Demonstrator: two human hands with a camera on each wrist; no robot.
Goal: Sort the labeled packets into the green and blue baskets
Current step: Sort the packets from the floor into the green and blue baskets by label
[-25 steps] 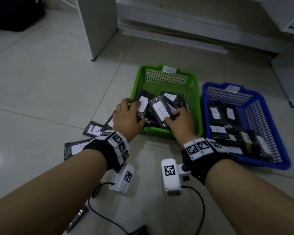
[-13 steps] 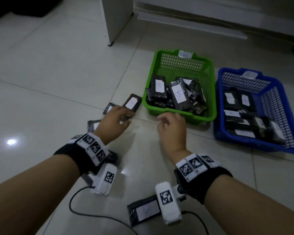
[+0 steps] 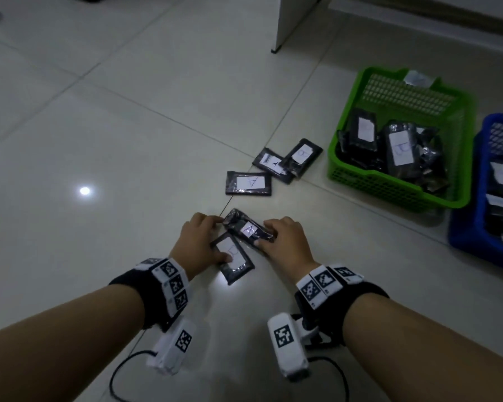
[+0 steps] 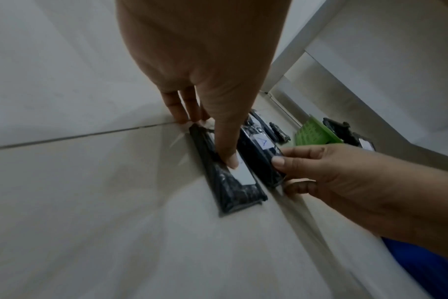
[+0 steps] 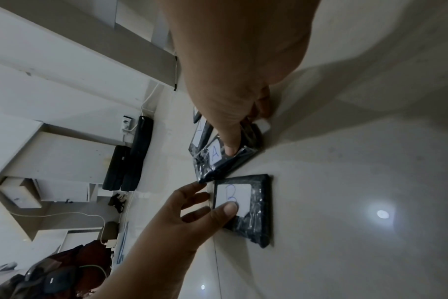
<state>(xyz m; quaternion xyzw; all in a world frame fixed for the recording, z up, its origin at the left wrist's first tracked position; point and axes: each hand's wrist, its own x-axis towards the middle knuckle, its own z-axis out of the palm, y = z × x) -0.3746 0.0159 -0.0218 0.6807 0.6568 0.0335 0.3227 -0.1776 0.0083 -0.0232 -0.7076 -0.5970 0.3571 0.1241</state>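
Two black packets with white labels lie on the tiled floor just in front of me. My right hand [image 3: 266, 235] pinches the packet marked A [image 3: 249, 229], thumb on top [image 5: 230, 149], fingers curled under its edge [image 4: 294, 185]; that packet is tilted. My left hand [image 3: 219, 240] holds the packet marked B [image 3: 233, 253], thumb on its label [image 5: 230, 208], fingers at its far edge. Three more packets, two A [image 3: 249, 183] [image 3: 270, 163] and one B [image 3: 302, 155], lie farther out. The green basket [image 3: 389, 190] and the blue basket [image 3: 471, 236] stand at the right, both holding several packets.
A white furniture leg [image 3: 296, 21] stands beyond the green basket. Cables [image 3: 122, 372] trail on the floor under my forearms. Bare tiles stretch to the left and ahead.
Both hands left the green basket and drew back toward me. My view swung left. Each hand now has a packet on the near floor.
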